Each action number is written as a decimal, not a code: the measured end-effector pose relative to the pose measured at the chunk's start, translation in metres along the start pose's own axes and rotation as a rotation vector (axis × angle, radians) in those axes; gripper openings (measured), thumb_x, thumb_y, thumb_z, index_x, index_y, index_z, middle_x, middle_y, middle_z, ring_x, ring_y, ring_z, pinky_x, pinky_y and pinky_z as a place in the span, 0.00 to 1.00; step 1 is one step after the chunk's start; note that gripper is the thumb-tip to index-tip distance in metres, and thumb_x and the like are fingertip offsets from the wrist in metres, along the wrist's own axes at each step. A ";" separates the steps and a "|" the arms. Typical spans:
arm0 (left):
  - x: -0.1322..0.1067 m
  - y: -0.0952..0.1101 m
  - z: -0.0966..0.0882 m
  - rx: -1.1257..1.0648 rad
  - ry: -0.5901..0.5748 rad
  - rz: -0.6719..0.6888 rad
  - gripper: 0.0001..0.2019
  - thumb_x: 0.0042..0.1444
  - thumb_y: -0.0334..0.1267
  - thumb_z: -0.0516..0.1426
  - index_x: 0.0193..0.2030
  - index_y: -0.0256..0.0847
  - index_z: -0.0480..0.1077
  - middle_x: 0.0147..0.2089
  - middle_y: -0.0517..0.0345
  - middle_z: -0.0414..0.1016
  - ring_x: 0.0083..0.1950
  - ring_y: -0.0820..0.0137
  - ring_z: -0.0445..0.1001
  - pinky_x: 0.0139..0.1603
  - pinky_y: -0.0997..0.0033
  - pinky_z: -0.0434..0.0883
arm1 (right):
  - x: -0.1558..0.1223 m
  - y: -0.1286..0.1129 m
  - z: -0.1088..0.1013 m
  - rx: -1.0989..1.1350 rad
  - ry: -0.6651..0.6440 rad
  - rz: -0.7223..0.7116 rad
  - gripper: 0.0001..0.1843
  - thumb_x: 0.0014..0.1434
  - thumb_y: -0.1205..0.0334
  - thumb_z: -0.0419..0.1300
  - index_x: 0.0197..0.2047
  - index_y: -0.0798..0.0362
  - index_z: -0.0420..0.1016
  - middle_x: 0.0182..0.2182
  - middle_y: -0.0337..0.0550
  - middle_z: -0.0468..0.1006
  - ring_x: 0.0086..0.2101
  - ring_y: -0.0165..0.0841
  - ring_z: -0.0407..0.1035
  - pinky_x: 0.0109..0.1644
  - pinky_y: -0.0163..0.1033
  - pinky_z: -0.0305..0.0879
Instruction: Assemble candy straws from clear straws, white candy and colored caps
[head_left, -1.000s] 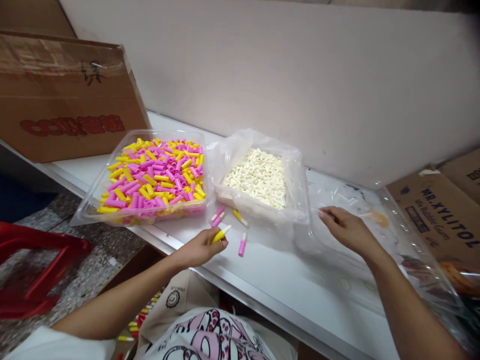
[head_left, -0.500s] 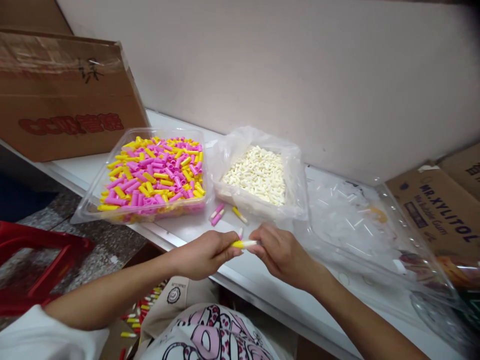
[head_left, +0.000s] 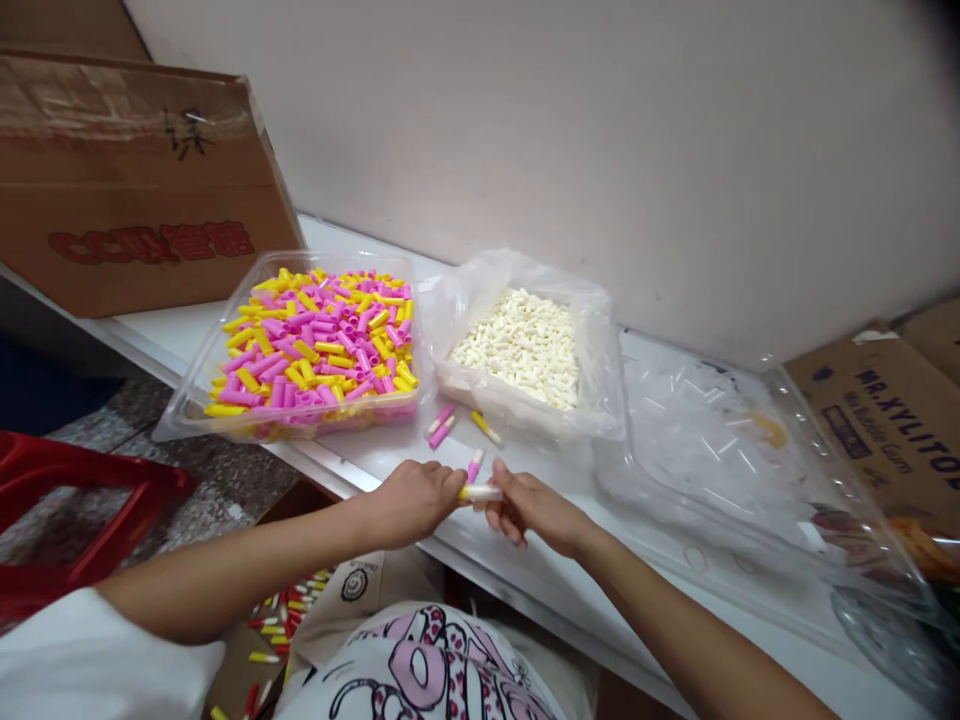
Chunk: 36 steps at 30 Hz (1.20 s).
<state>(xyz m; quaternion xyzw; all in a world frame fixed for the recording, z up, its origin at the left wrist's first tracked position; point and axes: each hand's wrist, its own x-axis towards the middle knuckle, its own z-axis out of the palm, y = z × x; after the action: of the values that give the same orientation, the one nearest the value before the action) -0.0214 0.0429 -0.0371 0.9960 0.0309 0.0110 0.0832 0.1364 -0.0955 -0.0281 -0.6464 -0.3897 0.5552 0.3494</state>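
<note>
My left hand (head_left: 420, 500) is closed around the yellow end of a small yellow-and-white tube (head_left: 480, 493) above the table's front edge. At its white end, my right hand (head_left: 529, 508) has the thumb and bent fingers around the tip, in a looser hold. A pink-and-white tube (head_left: 475, 464) lies just behind the hands. Farther back are two more pink-and-white tubes (head_left: 442, 432) and one yellow-and-white tube (head_left: 487, 428). A clear tray (head_left: 180, 405) heaped with pink and yellow hollow tubes stands behind my left hand. Beside it, a bag-lined container (head_left: 600, 390) holds small white pieces (head_left: 521, 350).
Cardboard boxes stand at the left (head_left: 142, 190) and right (head_left: 862, 420). A clear plastic tray (head_left: 697, 540) with translucent plastic spreads over the right of the white table (head_left: 600, 620). Red, yellow and white tubes (head_left: 281, 625) lie below the table by a red stool (head_left: 97, 500).
My right hand has loosened from a fist around the white end, its fingers now more spread. Both hands have shifted slightly left with the tube.
</note>
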 end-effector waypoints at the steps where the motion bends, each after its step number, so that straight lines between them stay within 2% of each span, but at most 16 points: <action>1: 0.001 -0.003 0.006 -0.055 0.036 -0.110 0.12 0.64 0.39 0.46 0.49 0.36 0.64 0.36 0.49 0.74 0.35 0.63 0.72 0.33 0.66 0.67 | 0.007 0.009 -0.003 -0.171 0.107 -0.069 0.35 0.64 0.39 0.34 0.37 0.57 0.70 0.25 0.42 0.70 0.21 0.28 0.61 0.24 0.35 0.61; 3: 0.006 -0.011 0.017 -0.129 0.142 -0.333 0.17 0.65 0.42 0.44 0.55 0.37 0.62 0.41 0.48 0.74 0.40 0.63 0.73 0.37 0.65 0.68 | 0.021 0.026 -0.006 -0.611 0.294 -0.219 0.24 0.67 0.52 0.39 0.47 0.57 0.70 0.41 0.52 0.74 0.34 0.35 0.69 0.35 0.40 0.66; 4: 0.011 -0.015 0.022 -0.137 0.197 -0.415 0.18 0.65 0.42 0.43 0.56 0.38 0.62 0.44 0.47 0.73 0.44 0.62 0.72 0.41 0.65 0.68 | 0.028 0.033 -0.005 -0.837 0.334 -0.285 0.19 0.66 0.58 0.43 0.52 0.56 0.68 0.48 0.55 0.72 0.41 0.38 0.68 0.39 0.42 0.66; 5: 0.017 -0.018 0.028 -0.126 0.242 -0.468 0.18 0.65 0.43 0.44 0.56 0.38 0.63 0.47 0.46 0.72 0.48 0.61 0.70 0.44 0.63 0.68 | 0.035 0.038 -0.004 -1.037 0.328 -0.335 0.19 0.64 0.63 0.46 0.56 0.55 0.65 0.53 0.56 0.69 0.45 0.41 0.66 0.42 0.44 0.66; 7: 0.031 -0.024 0.038 -0.075 0.285 -0.504 0.20 0.63 0.42 0.47 0.58 0.37 0.62 0.56 0.41 0.66 0.56 0.57 0.65 0.52 0.60 0.66 | 0.049 0.042 -0.001 -1.316 0.236 -0.393 0.22 0.63 0.69 0.47 0.60 0.54 0.62 0.53 0.56 0.70 0.46 0.42 0.65 0.43 0.44 0.65; 9: 0.046 -0.029 0.048 -0.036 0.263 -0.512 0.22 0.62 0.40 0.49 0.61 0.35 0.61 0.63 0.37 0.58 0.61 0.53 0.59 0.57 0.56 0.62 | 0.059 0.040 0.002 -1.453 0.175 -0.422 0.20 0.63 0.69 0.47 0.57 0.55 0.64 0.45 0.55 0.74 0.44 0.42 0.65 0.43 0.43 0.64; 10: 0.052 -0.032 0.052 -0.033 0.232 -0.519 0.22 0.61 0.38 0.50 0.61 0.35 0.60 0.63 0.36 0.57 0.62 0.52 0.58 0.57 0.55 0.61 | 0.063 0.037 0.002 -1.489 0.169 -0.425 0.17 0.63 0.69 0.48 0.54 0.56 0.67 0.42 0.54 0.74 0.43 0.42 0.66 0.42 0.43 0.64; 12: 0.059 -0.037 0.059 -0.053 0.170 -0.528 0.21 0.62 0.36 0.49 0.62 0.37 0.60 0.60 0.38 0.61 0.59 0.53 0.60 0.56 0.54 0.62 | 0.067 0.033 0.000 -1.514 0.182 -0.418 0.13 0.63 0.69 0.49 0.47 0.56 0.71 0.39 0.53 0.74 0.42 0.41 0.66 0.42 0.42 0.63; 15: 0.061 -0.042 0.065 -0.094 0.139 -0.531 0.20 0.63 0.34 0.47 0.61 0.38 0.61 0.51 0.41 0.68 0.55 0.55 0.63 0.53 0.55 0.64 | 0.070 0.031 -0.005 -1.469 0.294 -0.378 0.11 0.64 0.67 0.49 0.43 0.56 0.72 0.41 0.54 0.74 0.44 0.41 0.66 0.45 0.43 0.61; 19: 0.057 -0.042 0.068 -0.161 0.167 -0.598 0.20 0.61 0.28 0.46 0.60 0.35 0.62 0.49 0.38 0.68 0.54 0.53 0.64 0.50 0.54 0.66 | 0.080 0.033 -0.012 -1.303 0.511 -0.158 0.17 0.65 0.59 0.47 0.46 0.58 0.72 0.45 0.60 0.74 0.47 0.46 0.65 0.48 0.47 0.59; 21: 0.056 -0.040 0.068 -0.215 0.200 -0.655 0.21 0.60 0.27 0.46 0.59 0.35 0.63 0.49 0.37 0.68 0.54 0.51 0.65 0.48 0.54 0.68 | 0.087 0.032 -0.014 -1.201 0.503 -0.094 0.18 0.64 0.58 0.47 0.49 0.58 0.71 0.43 0.60 0.75 0.46 0.46 0.66 0.48 0.46 0.59; 24: 0.052 -0.035 0.068 -0.331 0.280 -0.726 0.20 0.60 0.31 0.48 0.59 0.33 0.63 0.47 0.38 0.70 0.52 0.53 0.68 0.48 0.55 0.68 | 0.092 0.032 -0.005 -0.986 0.509 -0.109 0.17 0.63 0.57 0.48 0.47 0.58 0.71 0.40 0.56 0.75 0.43 0.43 0.67 0.47 0.44 0.60; 28: 0.029 -0.019 0.066 -0.570 0.417 -0.773 0.20 0.64 0.40 0.43 0.54 0.35 0.67 0.40 0.49 0.75 0.42 0.64 0.74 0.43 0.66 0.71 | 0.090 0.031 0.039 -0.392 0.480 -0.156 0.15 0.63 0.51 0.46 0.38 0.54 0.65 0.34 0.46 0.74 0.36 0.36 0.68 0.40 0.39 0.64; 31: -0.012 -0.004 0.061 -0.923 0.637 -0.851 0.22 0.61 0.49 0.45 0.50 0.36 0.69 0.40 0.52 0.77 0.41 0.64 0.75 0.43 0.67 0.71 | 0.089 0.026 0.089 -0.042 0.350 -0.214 0.15 0.64 0.47 0.46 0.41 0.51 0.60 0.35 0.44 0.74 0.33 0.33 0.69 0.36 0.38 0.65; 33: -0.051 0.001 0.059 -1.066 0.721 -0.927 0.23 0.57 0.53 0.50 0.49 0.37 0.70 0.42 0.52 0.77 0.43 0.62 0.75 0.44 0.65 0.71 | 0.091 0.019 0.123 0.061 0.231 -0.233 0.16 0.63 0.48 0.47 0.45 0.51 0.58 0.37 0.44 0.74 0.32 0.32 0.70 0.34 0.37 0.66; 36: -0.122 -0.005 0.057 -0.973 0.636 -1.062 0.23 0.56 0.54 0.50 0.50 0.40 0.69 0.43 0.51 0.78 0.43 0.59 0.76 0.42 0.63 0.72 | 0.098 0.005 0.165 -0.036 -0.007 -0.233 0.19 0.64 0.49 0.47 0.52 0.52 0.57 0.37 0.45 0.76 0.31 0.33 0.71 0.33 0.37 0.66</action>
<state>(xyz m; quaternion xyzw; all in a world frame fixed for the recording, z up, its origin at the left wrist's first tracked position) -0.1414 0.0311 -0.0967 0.6486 0.5168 0.2665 0.4911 -0.0189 -0.0075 -0.0995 -0.6010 -0.4733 0.5058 0.3986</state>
